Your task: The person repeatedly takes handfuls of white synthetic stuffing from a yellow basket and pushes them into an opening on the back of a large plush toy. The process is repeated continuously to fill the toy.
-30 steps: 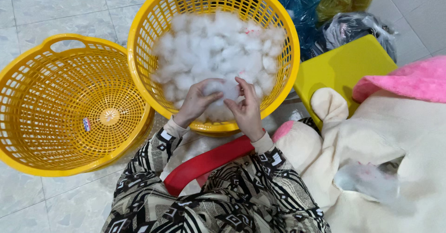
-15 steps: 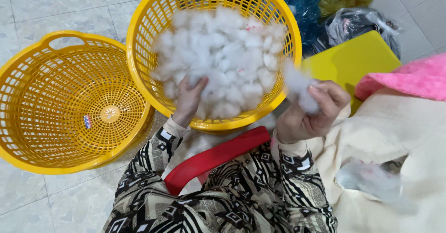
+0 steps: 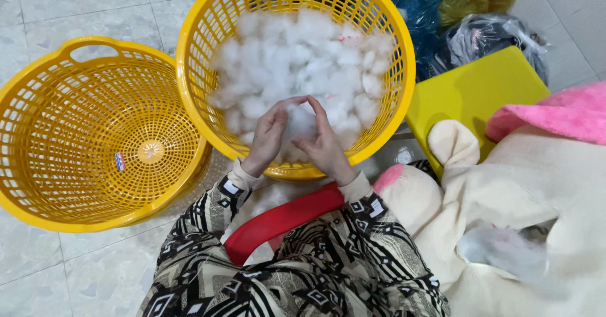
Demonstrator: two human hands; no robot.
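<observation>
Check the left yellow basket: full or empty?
Empty: the left basket shows bare mesh and only a small sticker.

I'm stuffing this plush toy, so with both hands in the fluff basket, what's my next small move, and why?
Probably lift the clump of white stuffing clear of the full basket: the left hand and right hand cup it from both sides, and the cream plush toy lies open on your right.
</observation>
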